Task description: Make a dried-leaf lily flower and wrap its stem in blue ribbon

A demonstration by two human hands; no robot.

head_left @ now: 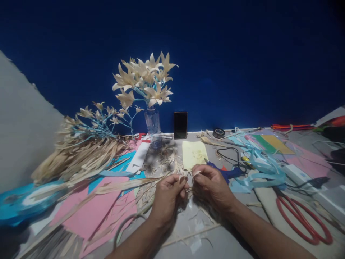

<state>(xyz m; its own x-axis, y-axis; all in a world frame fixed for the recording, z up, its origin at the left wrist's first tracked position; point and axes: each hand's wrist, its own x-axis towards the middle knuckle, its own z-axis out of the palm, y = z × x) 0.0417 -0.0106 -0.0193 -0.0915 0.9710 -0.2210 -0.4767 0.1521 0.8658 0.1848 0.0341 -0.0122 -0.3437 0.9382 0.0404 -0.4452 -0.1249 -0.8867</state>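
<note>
Near the middle of the table, my left hand (167,194) is closed in a pinch around a small pale piece of dried husk (183,177). Close beside it, my right hand (217,189) pinches another small cream husk piece (196,173) between thumb and fingers. The fingertips of both hands almost meet. Just beyond my right hand lies a blue glue gun (229,173), partly hidden by that hand. A yellow paper sheet (192,153) is in front of my fingers, and husk scraps (168,160) are scattered around it.
Cream husk flowers (147,77) stand in a clear bottle (152,126); more flowers (99,115) lie on a husk bundle (61,160) at left. A phone (180,125) leans on the wall. Red-handled scissors (303,217), blue ribbon (265,172) and pink paper (94,205) surround my arms.
</note>
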